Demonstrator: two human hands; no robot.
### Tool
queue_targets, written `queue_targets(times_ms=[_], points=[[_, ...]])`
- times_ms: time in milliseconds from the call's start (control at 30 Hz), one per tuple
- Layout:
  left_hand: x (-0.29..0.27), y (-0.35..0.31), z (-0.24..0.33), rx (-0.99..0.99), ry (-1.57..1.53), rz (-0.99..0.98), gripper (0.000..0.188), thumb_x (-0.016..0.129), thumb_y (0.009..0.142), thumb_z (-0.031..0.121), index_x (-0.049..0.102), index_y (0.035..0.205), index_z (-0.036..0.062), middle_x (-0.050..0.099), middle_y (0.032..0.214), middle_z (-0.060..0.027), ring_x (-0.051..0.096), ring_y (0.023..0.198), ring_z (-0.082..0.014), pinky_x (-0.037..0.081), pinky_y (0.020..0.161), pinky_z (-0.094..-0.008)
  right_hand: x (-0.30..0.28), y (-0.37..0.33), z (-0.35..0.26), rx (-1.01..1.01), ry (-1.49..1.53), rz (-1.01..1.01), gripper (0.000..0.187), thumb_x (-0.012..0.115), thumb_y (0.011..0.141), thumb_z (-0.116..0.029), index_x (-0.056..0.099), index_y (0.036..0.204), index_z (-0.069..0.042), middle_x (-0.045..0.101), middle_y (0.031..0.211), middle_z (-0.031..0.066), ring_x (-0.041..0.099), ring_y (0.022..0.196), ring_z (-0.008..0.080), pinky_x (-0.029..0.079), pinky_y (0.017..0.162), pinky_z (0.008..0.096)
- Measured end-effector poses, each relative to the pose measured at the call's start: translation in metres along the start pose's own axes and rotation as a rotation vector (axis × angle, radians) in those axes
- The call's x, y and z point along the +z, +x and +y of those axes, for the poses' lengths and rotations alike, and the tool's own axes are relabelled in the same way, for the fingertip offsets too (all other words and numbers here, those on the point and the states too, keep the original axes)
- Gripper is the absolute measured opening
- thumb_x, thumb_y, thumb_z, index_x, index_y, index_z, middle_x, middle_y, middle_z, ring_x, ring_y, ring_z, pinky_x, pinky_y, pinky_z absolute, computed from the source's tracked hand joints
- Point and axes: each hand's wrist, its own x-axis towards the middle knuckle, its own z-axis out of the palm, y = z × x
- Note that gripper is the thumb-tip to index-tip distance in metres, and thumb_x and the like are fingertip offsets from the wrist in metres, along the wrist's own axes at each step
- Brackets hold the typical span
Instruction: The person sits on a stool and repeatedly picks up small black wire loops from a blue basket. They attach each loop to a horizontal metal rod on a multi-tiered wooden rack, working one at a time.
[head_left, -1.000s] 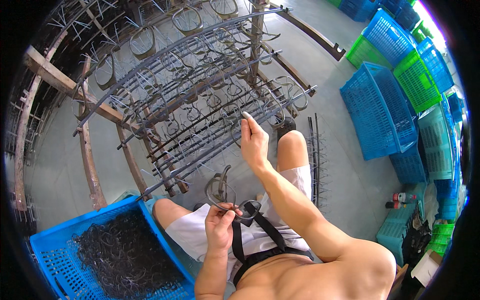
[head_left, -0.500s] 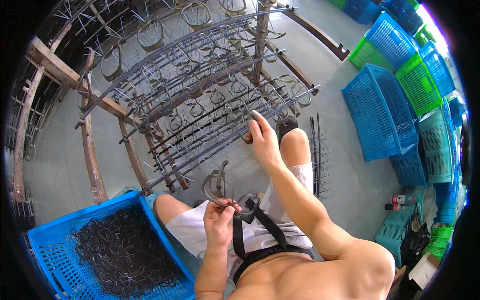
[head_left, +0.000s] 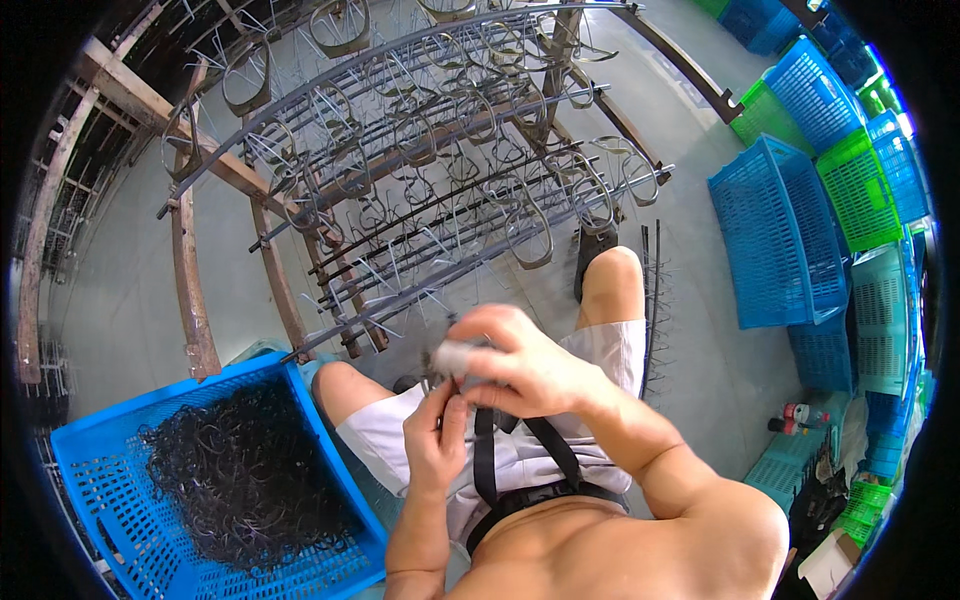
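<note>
In front of my lap, my left hand (head_left: 437,435) is closed, thumb and fingers pinched on a thin dark looped frame. Most of that frame is hidden behind the hands. My right hand (head_left: 515,365) has its fingers bent over the left fingertips and is smeared by motion. A pale grey patch shows at its fingers. Whether it grips the frame too, I cannot tell. Beyond the hands stands a rack of dark bars (head_left: 400,305) with wire prongs. Several grey-brown looped frames (head_left: 530,262) hang on it.
At my left a blue plastic basket (head_left: 75,440) holds a tangled heap of black curved pieces (head_left: 240,480). Brown rusty uprights (head_left: 185,280) carry the rack. Blue crates (head_left: 760,240) and green crates (head_left: 860,180) are stacked at the right. Pronged bars (head_left: 652,300) lie beside my right knee.
My right hand has come back from the rack to my left hand. A looped frame now hangs on the lowest bar where it was. The left hand's loops are now mostly covered.
</note>
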Motion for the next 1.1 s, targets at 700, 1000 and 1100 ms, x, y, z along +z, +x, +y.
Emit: queue_targets(times_ms=[700,1000,1100], points=[[-0.027,-0.002,-0.022,0.127,0.089,0.088,0.027,0.05,0.09,0.004,0.044,0.115,-0.0028,0.067,0.088,-0.0139,0.061,0.078,-0.0125,0.047,0.072,-0.0254,0.083,0.04,0.09,0.642,0.438,1.074,0.029,0.049,0.094,-0.013,0.051,0.12,0.0,0.043,0.062,-0.0048,0.037,0.05,0.0032,0.031,0.043,0.0206],[-0.049,-0.007,-0.041,0.117,0.36,0.203,0.006,0.064,0.08,0.003,0.063,0.085,0.0003,0.061,0.069,-0.0072,0.057,0.057,-0.0139,0.046,0.054,-0.0261,0.07,0.057,0.089,0.863,0.533,1.072,0.029,0.047,0.092,-0.016,0.056,0.116,-0.001,0.047,0.062,-0.0019,0.039,0.053,0.005,0.034,0.048,0.0234],[-0.053,-0.016,-0.046,-0.025,0.157,0.199,0.008,0.064,0.08,0.005,0.063,0.087,0.0009,0.059,0.072,-0.0061,0.054,0.061,-0.012,0.042,0.055,-0.0228,0.078,0.062,0.088,0.876,0.428,1.099,0.03,0.047,0.092,-0.015,0.056,0.116,0.0,0.048,0.063,-0.0019,0.039,0.053,0.0052,0.034,0.048,0.0239]])
